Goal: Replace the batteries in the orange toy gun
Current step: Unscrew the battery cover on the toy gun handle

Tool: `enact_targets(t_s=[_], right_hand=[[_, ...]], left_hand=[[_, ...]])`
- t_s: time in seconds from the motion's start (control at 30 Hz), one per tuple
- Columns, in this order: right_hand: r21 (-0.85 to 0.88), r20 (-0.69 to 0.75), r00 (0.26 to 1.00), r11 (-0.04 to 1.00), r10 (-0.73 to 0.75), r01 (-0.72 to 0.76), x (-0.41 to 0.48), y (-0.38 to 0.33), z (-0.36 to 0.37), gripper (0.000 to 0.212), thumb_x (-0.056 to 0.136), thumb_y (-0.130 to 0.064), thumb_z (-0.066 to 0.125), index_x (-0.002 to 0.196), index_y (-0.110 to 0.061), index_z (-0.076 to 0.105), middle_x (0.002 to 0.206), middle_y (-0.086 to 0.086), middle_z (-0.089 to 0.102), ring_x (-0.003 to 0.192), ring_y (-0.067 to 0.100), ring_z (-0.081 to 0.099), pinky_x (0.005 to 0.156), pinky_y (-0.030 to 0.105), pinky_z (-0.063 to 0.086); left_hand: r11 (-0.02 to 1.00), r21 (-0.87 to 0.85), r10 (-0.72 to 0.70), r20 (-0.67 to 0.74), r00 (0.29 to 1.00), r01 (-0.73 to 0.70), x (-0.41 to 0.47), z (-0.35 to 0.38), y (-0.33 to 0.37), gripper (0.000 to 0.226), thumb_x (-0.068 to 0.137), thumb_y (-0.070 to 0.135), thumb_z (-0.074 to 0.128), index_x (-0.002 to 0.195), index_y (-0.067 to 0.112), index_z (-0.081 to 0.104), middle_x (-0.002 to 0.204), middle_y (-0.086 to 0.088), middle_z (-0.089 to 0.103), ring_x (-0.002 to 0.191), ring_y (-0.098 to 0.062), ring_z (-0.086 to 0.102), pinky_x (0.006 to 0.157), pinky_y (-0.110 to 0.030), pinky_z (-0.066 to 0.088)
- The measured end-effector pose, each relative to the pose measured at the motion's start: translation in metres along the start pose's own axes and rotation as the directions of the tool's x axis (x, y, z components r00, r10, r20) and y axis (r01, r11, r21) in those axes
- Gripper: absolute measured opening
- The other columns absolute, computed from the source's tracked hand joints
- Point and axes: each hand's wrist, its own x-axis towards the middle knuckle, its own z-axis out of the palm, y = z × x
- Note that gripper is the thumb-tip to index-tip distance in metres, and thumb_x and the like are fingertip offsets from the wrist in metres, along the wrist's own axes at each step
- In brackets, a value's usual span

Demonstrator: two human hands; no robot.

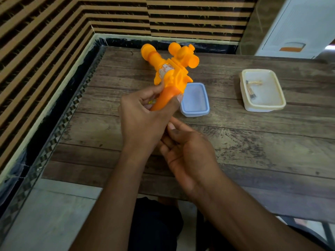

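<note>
The orange toy gun (171, 69) is held above the wooden table, barrel pointing away from me. My left hand (145, 120) grips its darker orange handle, thumb on the right side. My right hand (188, 151) is just below, palm turned up, its fingertips reaching to the butt of the handle behind my left palm; whether it holds anything is hidden. A few batteries (251, 89) lie in the cream tub (279, 105) at the right.
A blue-rimmed tub (203, 111) sits on the wooden table (253, 142) just right of the gun handle. Striped walls close in at the left and back. A white cabinet (299, 28) stands at the far right.
</note>
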Motion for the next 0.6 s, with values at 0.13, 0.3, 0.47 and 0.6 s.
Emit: enact_targets(t_s=[0.13,0.3,0.47,0.6], right_hand=[[0.001,-0.014,1.0,1.0,0.01,-0.01,-0.0002,-0.0003,0.0002,0.039,0.102,0.007,0.037,0.129,0.005,0.066,0.128,0.023,0.071,0.13,0.036,0.063,0.114,0.045,0.049],[0.027,-0.046,0.999,0.999,0.027,-0.025,0.0013,0.0009,0.0005,0.039,0.102,0.007,0.037,0.129,0.004,0.066,0.127,0.022,0.072,0.129,0.035,0.064,0.111,0.043,0.051],[0.049,-0.057,0.998,0.999,0.021,-0.018,0.0024,0.003,0.0004,0.039,0.102,0.007,0.039,0.133,0.004,0.063,0.131,0.025,0.069,0.131,0.036,0.062,0.115,0.046,0.047],[0.06,-0.043,0.999,0.998,0.013,-0.011,0.0011,0.0039,0.0009,0.039,0.103,0.006,0.039,0.134,0.005,0.063,0.132,0.025,0.069,0.131,0.036,0.062,0.115,0.045,0.047]], left_hand=[[0.999,0.041,0.013,0.004,1.0,-0.013,-0.0019,0.0005,0.0009,0.036,0.076,0.03,0.09,0.11,0.027,0.079,0.093,0.021,0.076,0.093,0.006,0.073,0.085,-0.03,0.061],[0.999,0.044,0.024,0.017,1.0,-0.025,-0.0033,0.0019,0.0009,0.033,0.077,0.03,0.09,0.108,0.031,0.078,0.093,0.022,0.076,0.093,0.006,0.073,0.083,-0.027,0.061],[0.998,0.035,0.043,0.012,0.999,-0.043,-0.0017,0.0023,0.001,0.034,0.076,0.032,0.09,0.102,0.043,0.071,0.092,0.022,0.076,0.093,0.004,0.074,0.086,-0.034,0.061],[0.999,0.028,0.046,0.01,0.999,-0.046,-0.0014,0.0019,-0.0007,0.033,0.075,0.031,0.09,0.1,0.042,0.072,0.09,0.021,0.077,0.09,0.002,0.074,0.085,-0.035,0.062]])
